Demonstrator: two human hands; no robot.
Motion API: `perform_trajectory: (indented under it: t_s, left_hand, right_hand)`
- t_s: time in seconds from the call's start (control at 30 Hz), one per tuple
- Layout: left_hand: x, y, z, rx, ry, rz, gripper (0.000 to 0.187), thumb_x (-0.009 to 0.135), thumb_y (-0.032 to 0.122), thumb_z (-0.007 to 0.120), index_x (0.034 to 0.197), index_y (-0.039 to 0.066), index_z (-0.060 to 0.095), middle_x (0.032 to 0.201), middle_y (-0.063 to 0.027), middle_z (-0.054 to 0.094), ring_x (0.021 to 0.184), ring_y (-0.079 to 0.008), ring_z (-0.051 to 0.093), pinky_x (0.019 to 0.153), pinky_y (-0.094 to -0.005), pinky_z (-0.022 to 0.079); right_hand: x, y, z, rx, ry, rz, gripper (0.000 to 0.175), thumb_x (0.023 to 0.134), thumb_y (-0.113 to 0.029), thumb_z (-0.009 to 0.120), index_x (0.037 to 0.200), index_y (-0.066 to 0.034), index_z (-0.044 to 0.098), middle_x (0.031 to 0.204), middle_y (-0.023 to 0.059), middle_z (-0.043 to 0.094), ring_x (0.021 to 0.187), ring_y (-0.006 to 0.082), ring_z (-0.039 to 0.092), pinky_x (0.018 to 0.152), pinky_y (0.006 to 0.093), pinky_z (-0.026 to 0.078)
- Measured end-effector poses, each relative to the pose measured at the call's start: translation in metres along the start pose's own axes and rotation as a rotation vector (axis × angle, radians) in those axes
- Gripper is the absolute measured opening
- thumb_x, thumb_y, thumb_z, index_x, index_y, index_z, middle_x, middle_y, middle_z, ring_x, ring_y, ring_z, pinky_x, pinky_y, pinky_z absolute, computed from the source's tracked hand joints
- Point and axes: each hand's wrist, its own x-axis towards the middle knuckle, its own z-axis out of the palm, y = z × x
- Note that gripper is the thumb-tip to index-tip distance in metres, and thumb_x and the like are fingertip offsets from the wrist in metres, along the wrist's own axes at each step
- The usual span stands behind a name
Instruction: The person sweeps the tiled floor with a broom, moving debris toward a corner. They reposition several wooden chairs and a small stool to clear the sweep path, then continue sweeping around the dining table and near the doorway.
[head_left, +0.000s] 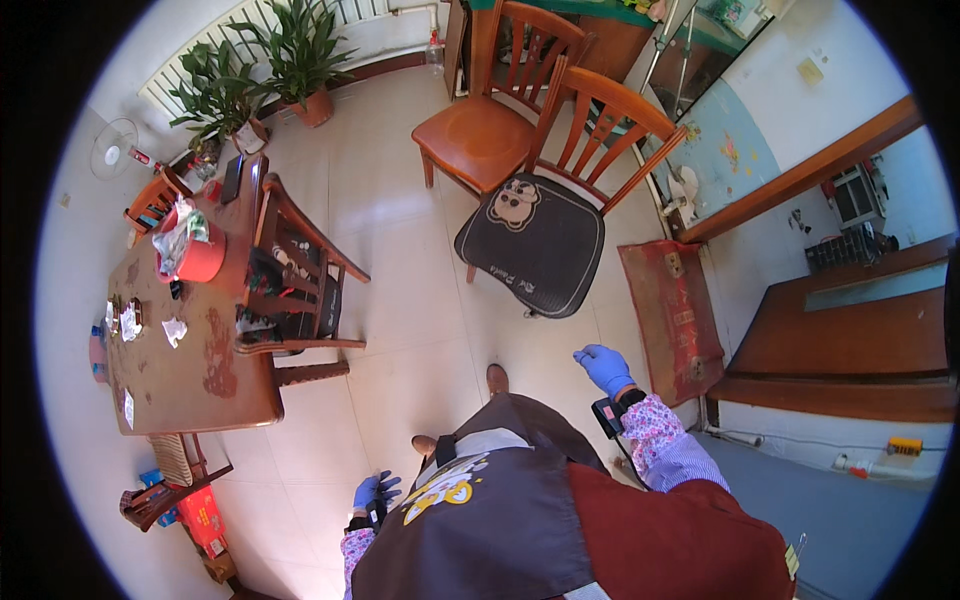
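Note:
My left hand (375, 489), in a blue glove, hangs low beside the dark apron (480, 525) with its fingers apart and nothing in it. My right hand (604, 369), gloved in blue too, is held out over the tiled floor with its fingers bent; no object shows in it, and its palm side is hidden. It is nearest to a wooden chair with a black cushion (540, 240), which stands ahead of it without contact. Behind that is another wooden chair with a bare brown seat (476, 142). Both wrists bear black straps with small devices.
To the left stands a worn wooden table (195, 375) with a red bucket of cloths (202, 251), crumpled tissues and a chair (300, 300) at its side. Potted plants (311, 105) stand by the radiator. A red mat (675, 322) lies at the doorway on the right.

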Motion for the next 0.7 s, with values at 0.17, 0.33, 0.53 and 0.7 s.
perform_trajectory:
  t_s: [0.17,0.33,0.53,0.7]
  left_hand:
    - [0.024,0.043,0.049,0.335,-0.06,-0.094,0.048,0.092,0.043,0.038,0.122,0.006,0.045,0.106,-0.0139,0.062,0.069,-0.0245,0.064,0.053,-0.0306,0.049]
    - [0.033,0.086,0.066,0.308,0.039,0.031,0.042,0.091,0.035,0.041,0.12,0.004,0.045,0.108,-0.0162,0.059,0.083,-0.0295,0.063,0.058,-0.0323,0.047]
    - [0.061,0.144,0.124,0.246,0.047,0.025,0.044,0.091,0.039,0.042,0.117,0.004,0.046,0.1,-0.0136,0.063,0.069,-0.0248,0.064,0.052,-0.0277,0.045]
    - [0.102,0.157,0.174,0.417,-0.039,0.04,0.044,0.09,0.042,0.042,0.115,0.007,0.048,0.1,-0.013,0.063,0.07,-0.024,0.064,0.051,-0.0281,0.045]
  right_hand:
    - [0.029,0.019,-0.038,0.196,0.063,-0.03,0.038,0.082,-0.04,0.054,0.092,-0.0042,0.063,0.091,0.016,0.063,0.085,0.0326,0.059,0.076,0.0369,0.046]
    - [0.04,0.029,-0.04,0.428,0.182,-0.106,0.031,0.081,-0.031,0.06,0.085,-0.0004,0.063,0.072,0.0098,0.062,0.065,0.0168,0.056,0.063,0.0291,0.045]
    - [0.039,0.055,-0.039,0.364,0.192,0.024,0.033,0.08,-0.034,0.061,0.087,-0.0012,0.063,0.077,0.0116,0.063,0.067,0.0188,0.058,0.063,0.0309,0.045]
    - [0.049,0.058,-0.071,0.24,0.231,0.046,0.031,0.081,-0.032,0.06,0.088,-0.0017,0.063,0.079,0.0135,0.063,0.071,0.0198,0.059,0.066,0.031,0.046]
